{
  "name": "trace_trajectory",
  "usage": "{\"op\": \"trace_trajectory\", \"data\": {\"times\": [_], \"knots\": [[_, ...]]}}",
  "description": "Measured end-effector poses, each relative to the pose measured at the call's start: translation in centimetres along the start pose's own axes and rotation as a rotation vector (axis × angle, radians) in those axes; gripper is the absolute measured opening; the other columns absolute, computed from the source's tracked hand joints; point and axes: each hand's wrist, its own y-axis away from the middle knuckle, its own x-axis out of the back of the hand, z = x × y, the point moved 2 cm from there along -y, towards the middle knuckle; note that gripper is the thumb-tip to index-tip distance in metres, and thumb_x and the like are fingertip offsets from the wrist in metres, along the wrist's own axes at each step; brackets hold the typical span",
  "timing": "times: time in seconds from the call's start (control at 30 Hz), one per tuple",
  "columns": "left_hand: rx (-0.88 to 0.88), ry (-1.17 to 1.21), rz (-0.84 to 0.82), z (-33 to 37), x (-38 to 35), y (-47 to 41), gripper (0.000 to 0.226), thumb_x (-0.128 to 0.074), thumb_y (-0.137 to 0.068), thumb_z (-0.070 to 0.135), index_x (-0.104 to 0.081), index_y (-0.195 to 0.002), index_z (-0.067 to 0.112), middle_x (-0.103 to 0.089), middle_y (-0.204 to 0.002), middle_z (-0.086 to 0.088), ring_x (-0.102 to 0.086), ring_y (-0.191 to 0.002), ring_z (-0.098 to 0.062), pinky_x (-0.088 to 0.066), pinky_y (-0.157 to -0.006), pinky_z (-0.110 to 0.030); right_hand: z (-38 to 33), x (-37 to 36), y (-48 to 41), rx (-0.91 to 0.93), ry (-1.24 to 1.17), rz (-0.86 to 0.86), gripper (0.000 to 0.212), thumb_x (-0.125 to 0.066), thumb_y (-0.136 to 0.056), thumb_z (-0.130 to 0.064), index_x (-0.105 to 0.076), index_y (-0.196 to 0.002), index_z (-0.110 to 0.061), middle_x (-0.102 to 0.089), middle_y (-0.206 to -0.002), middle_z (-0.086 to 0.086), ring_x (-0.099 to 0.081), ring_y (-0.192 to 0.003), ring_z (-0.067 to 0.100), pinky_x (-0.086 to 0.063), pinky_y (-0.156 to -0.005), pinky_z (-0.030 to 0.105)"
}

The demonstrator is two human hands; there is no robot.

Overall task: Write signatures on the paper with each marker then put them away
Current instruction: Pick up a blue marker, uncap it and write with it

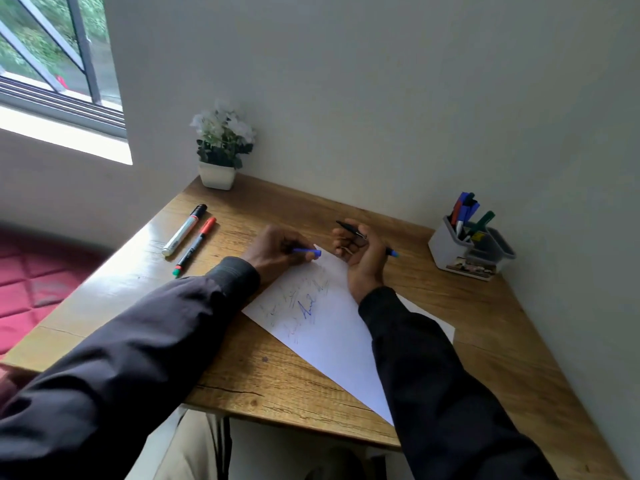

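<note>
A white sheet of paper (332, 327) lies at an angle on the wooden desk (277, 379), with several scribbled signatures in blue and faint colours near its far end. My left hand (277, 252) rests at the paper's far corner and pinches a blue cap (308, 251). My right hand (360, 258), palm up, grips a thin dark marker (349, 228) whose blue end (393, 252) sticks out to the right. Two more markers lie to the left: a white one with a black cap (183, 230) and a dark one with a red cap (195, 245).
A grey and white pen holder (467, 251) with several markers stands at the desk's right, near the wall. A potted white flower (221, 150) sits in the far corner. A window is at upper left, a red cushion lower left.
</note>
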Motion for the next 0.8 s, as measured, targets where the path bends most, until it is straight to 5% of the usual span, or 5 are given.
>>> {"op": "trace_trajectory", "data": {"times": [0.1, 0.27, 0.5, 0.8], "knots": [[0.000, -0.003, 0.007, -0.3, 0.1, -0.2, 0.016, -0.077, -0.088, 0.020, -0.079, -0.100, 0.008, -0.077, -0.093, 0.000, -0.072, -0.075, 0.001, -0.056, -0.063, -0.014, -1.9, 1.6, -0.1, 0.050, 0.112, -0.085, 0.022, -0.056, -0.099, -0.014, -0.073, -0.105, -0.002, -0.073, -0.091, 0.017, -0.064, -0.068, 0.021, -0.052, -0.059, 0.026], [0.046, 0.031, 0.010, -0.7, -0.1, -0.6, 0.018, -0.077, -0.088, 0.022, -0.078, -0.101, 0.009, -0.078, -0.094, -0.002, -0.074, -0.076, -0.007, -0.063, -0.069, -0.026, -3.6, 4.5, 0.5, 0.143, 0.543, -0.250, 0.012, -0.060, -0.098, 0.001, -0.070, -0.094, 0.005, -0.064, -0.069, 0.013, -0.057, -0.057, 0.019, -0.046, -0.050, 0.026], [0.047, 0.052, 0.011, -0.2, -0.3, -0.5, 0.018, -0.076, -0.089, 0.016, -0.077, -0.102, 0.005, -0.077, -0.094, -0.002, -0.073, -0.073, -0.002, -0.057, -0.061, -0.015, -2.5, 3.7, 1.0, 0.118, 0.732, -0.492, 0.006, -0.065, -0.096, 0.002, -0.069, -0.095, 0.007, -0.070, -0.074, 0.023, -0.062, -0.055, 0.030, -0.051, -0.048, 0.029], [0.048, 0.041, 0.001, -0.4, -0.3, -0.6, 0.020, -0.075, -0.089, 0.017, -0.076, -0.105, 0.004, -0.076, -0.097, -0.002, -0.072, -0.075, 0.002, -0.054, -0.062, -0.011, -2.4, 3.8, 1.0, 0.130, 0.798, -0.427, 0.002, -0.068, -0.091, 0.004, -0.069, -0.090, 0.006, -0.068, -0.068, 0.018, -0.058, -0.048, 0.021, -0.046, -0.044, 0.021]]}}
